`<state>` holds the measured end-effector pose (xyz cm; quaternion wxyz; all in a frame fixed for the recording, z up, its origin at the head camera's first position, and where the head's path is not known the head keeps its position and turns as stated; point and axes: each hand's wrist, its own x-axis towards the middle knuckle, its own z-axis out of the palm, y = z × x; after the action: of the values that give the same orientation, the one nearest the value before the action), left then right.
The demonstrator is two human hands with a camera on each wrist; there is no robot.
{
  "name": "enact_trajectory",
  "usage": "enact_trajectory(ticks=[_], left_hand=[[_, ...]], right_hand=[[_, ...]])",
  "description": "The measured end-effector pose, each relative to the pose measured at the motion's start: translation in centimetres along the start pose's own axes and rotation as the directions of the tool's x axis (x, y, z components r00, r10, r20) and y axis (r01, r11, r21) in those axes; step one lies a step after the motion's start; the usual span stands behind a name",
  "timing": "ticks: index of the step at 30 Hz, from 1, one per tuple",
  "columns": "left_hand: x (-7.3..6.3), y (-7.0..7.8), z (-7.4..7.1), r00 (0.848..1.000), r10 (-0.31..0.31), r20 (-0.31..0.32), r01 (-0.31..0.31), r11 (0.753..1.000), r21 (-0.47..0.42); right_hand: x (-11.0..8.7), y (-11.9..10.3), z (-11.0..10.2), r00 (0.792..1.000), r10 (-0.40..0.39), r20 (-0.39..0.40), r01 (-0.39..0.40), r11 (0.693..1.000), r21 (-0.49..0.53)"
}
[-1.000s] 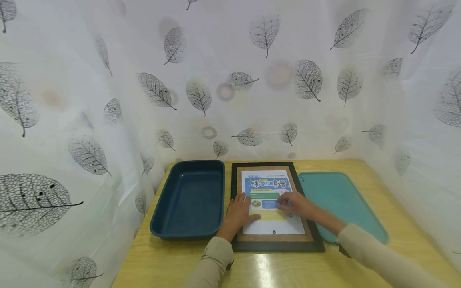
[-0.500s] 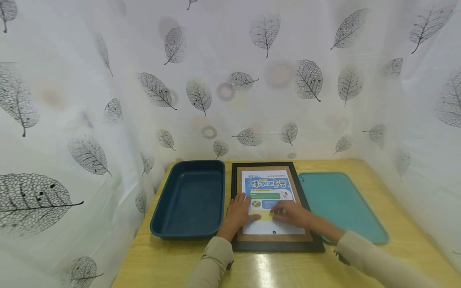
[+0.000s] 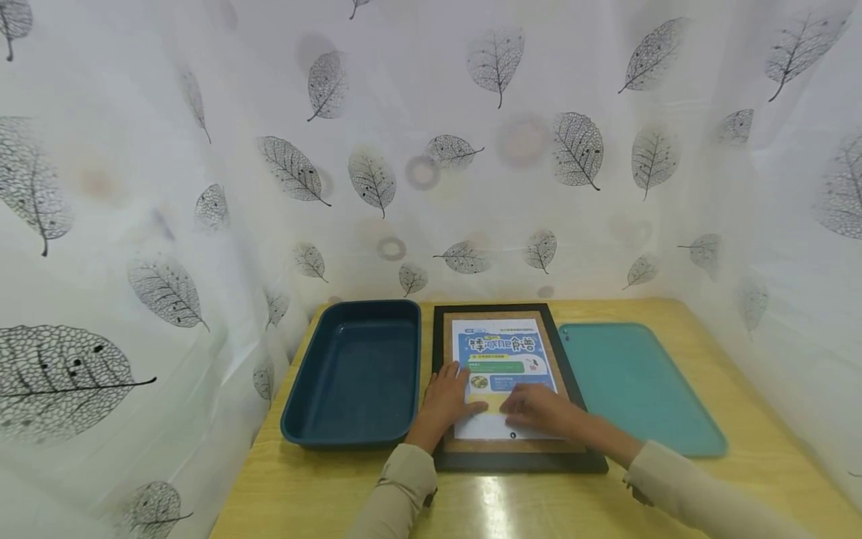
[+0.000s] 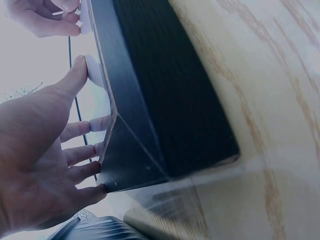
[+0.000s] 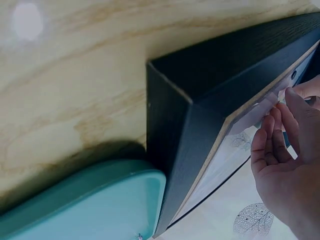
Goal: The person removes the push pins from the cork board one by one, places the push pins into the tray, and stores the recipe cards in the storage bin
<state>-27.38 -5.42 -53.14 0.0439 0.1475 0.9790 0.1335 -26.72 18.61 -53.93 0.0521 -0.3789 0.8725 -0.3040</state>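
Observation:
A framed cork board [image 3: 517, 445] with a wide black frame [image 3: 575, 461] lies on the table, bearing a printed paper sheet [image 3: 494, 328] with blue, green and yellow blocks and Chinese characters. On the sheet's left side my left hand [image 3: 446, 397] rests with fingers spread and thumb stretched out. My right hand [image 3: 542, 409] is over the sheet's lower part, fingers loosely bent and fingertips right at the paper. In the right wrist view the right thumb [image 5: 296, 107] stands apart from the bent fingers, and no object shows between them. The right hand hides the sheet's lower right part.
A deep dark blue tray [image 3: 416, 374] stands left of the frame. To the right lies a flat teal tray [image 3: 640, 382], close against the frame, with small items [image 3: 565, 334] at its upper left corner. A leaf-patterned white curtain [image 3: 431, 217] surrounds the wooden table [image 3: 323, 486].
My right hand has moved down the sheet toward its lower edge, slightly leftward, uncovering the small picture beside the green block. The left hand, frame and trays have stayed put.

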Motion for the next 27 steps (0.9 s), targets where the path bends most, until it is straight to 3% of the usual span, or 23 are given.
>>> enact_trajectory(ticks=[7, 17, 20, 27], left_hand=[[-0.1, -0.1, -0.1, 1.000, 0.005, -0.014, -0.005, 1.000, 0.013], [-0.4, 0.0, -0.2, 1.000, -0.004, 0.004, 0.003, 1.000, 0.004], [-0.4, 0.0, -0.2, 1.000, -0.002, 0.006, 0.002, 1.000, -0.001], [-0.2, 0.0, -0.3, 1.000, 0.003, 0.003, -0.003, 1.000, -0.013]], right_hand=[[-0.5, -0.3, 0.2, 1.000, 0.018, 0.022, -0.018, 1.000, 0.002], [-1.4, -0.9, 0.6, 0.999, -0.020, 0.038, 0.018, 0.999, 0.046], [-1.5, -0.9, 0.7, 0.999, -0.022, 0.041, 0.022, 1.000, 0.022], [-2.2, -0.9, 0.7, 0.993, -0.118, 0.011, 0.119, 0.990, -0.079]])
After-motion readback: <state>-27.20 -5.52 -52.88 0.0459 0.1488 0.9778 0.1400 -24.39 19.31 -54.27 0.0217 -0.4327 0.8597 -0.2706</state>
